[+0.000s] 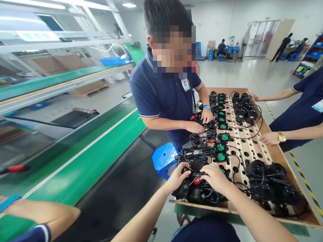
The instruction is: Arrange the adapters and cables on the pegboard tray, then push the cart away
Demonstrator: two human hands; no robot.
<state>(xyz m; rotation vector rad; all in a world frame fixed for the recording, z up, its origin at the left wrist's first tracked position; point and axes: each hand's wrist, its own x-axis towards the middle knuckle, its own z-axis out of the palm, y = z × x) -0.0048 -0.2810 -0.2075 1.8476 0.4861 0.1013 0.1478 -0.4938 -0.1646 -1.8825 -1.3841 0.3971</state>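
At the near left corner of a wooden tray (202,205), both my hands are in among black cabled parts. The bent fingers of my left hand (179,176) close at a black part; what they grip is mostly hidden. My right hand (215,176) has its fingertips together beside a red connector (197,180), and I cannot tell exactly what they pinch. Between the two hands lies a black box-shaped piece (198,164). Just beyond it is a coiled black cable (195,153) with a pale label. Green circuit boards (222,156) in black housings run in a row away from me.
Across the tray's left side, a co-worker's hands (200,122) touch cables. Another person's hand (270,138) rests at the right edge. Round black units (264,181) fill the near right. A blue stool (165,156) and a green conveyor belt (101,161) are at left.
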